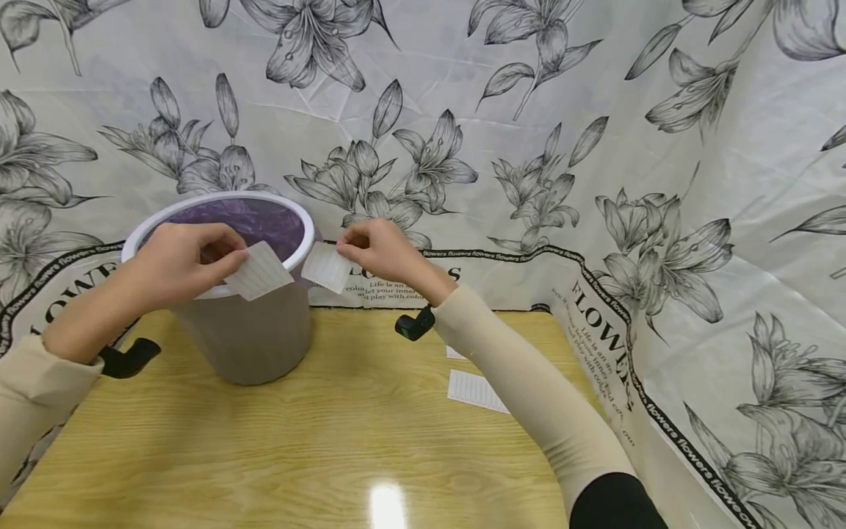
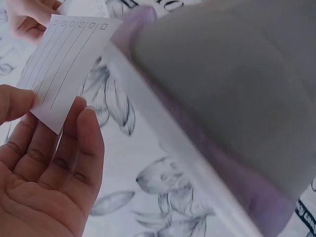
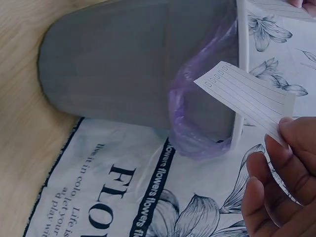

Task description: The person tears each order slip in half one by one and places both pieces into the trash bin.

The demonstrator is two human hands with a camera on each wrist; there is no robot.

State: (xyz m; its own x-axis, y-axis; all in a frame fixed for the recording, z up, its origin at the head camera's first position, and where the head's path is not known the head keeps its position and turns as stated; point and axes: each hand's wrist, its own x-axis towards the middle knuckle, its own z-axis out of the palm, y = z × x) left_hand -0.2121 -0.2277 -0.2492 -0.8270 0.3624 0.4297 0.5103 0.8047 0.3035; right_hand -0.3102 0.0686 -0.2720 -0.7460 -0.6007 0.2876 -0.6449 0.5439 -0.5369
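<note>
My left hand (image 1: 192, 261) pinches a piece of lined white paper (image 1: 260, 272) by its edge, over the near rim of a grey trash can (image 1: 247, 338). In the left wrist view this paper (image 2: 69, 64) shows ruled lines and a row of small checkbox squares. To the right of the can, my right hand (image 1: 380, 250) pinches a second piece of lined paper (image 1: 327, 267) between thumb and fingers. The right wrist view shows that second piece (image 3: 249, 94) with checkboxes too, overlapping the can's rim. A purple bag (image 1: 251, 224) lines the can beneath its white rim.
Another lined paper piece (image 1: 476, 389) lies on the wooden table (image 1: 370, 411), partly behind my right sleeve. A corner of white paper (image 1: 454, 353) shows just beyond it. Floral cloth (image 1: 423, 147) hangs behind and along the right side.
</note>
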